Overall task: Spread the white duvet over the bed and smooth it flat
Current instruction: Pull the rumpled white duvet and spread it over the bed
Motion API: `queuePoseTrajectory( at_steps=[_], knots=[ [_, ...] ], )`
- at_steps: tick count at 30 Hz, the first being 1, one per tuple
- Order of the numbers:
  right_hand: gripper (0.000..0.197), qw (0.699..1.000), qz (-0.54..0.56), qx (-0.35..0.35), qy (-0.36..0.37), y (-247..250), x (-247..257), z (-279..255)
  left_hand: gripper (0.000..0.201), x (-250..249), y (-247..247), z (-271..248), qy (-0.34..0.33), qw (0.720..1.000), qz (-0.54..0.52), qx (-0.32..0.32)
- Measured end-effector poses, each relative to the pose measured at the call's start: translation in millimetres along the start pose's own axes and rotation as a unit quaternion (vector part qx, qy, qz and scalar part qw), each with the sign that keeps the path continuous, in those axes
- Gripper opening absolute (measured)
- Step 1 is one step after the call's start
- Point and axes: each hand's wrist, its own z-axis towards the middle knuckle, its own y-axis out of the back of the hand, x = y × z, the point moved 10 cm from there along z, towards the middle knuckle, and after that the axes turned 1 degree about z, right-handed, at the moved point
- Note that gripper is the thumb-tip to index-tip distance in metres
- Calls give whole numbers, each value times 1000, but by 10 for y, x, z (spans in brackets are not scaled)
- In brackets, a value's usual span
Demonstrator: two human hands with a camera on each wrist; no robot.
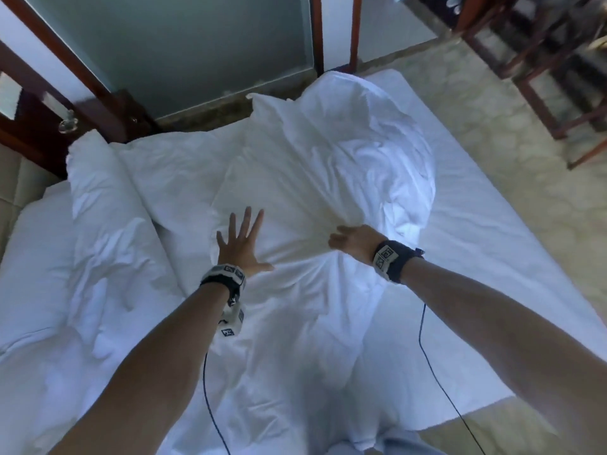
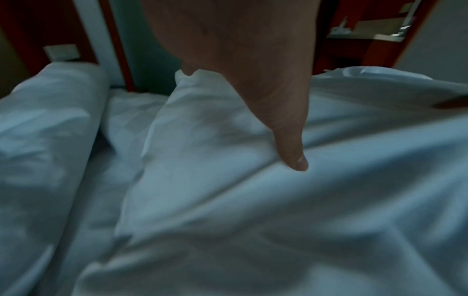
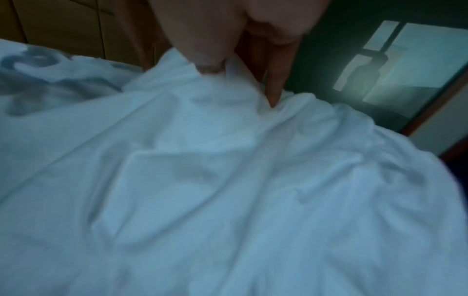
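Observation:
The white duvet (image 1: 322, 165) lies crumpled in a heap across the middle of the bed (image 1: 512, 244), its bulk bunched toward the far right. My left hand (image 1: 241, 243) rests flat on the duvet with fingers spread. In the left wrist view the thumb of the left hand (image 2: 291, 148) touches the cloth of the duvet (image 2: 278, 220). My right hand (image 1: 353, 241) grips a fold of the duvet, fingers tucked under the cloth. The right wrist view shows the right hand (image 3: 240, 66) pinching the duvet (image 3: 228, 180) between thumb and fingers.
White pillows (image 1: 98, 198) lie at the left near the headboard (image 1: 19, 178). Bare sheet shows on the bed's right side. A glass door with dark wooden frame (image 1: 184, 50) stands beyond the bed. Wooden chairs (image 1: 538, 60) stand on the tiled floor at the far right.

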Motion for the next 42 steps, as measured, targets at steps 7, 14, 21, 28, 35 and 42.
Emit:
queuePoseTrajectory(
  at_steps=[7,14,21,28,35,42],
  knots=[
    [52,989,10,95,-110,-622,82,-2441,147,-1666,-1,-427,-199,972,103,-71],
    [67,969,68,114,-207,-757,305,-2997,125,-1938,-34,-892,-45,981,-74,-173],
    [79,983,51,-3,-174,66,-132,-2529,129,-1764,67,-570,33,994,-28,-97],
    [75,993,27,-32,-113,-234,-886,-2734,132,-2158,-767,147,221,952,-205,61],
    [83,987,73,-23,-142,-133,-1797,-2890,20,-2985,-984,129,163,970,-180,10],
    [94,997,68,5,-45,454,-2044,-2009,60,-4166,-1798,-1430,45,960,-234,150]
  ],
)
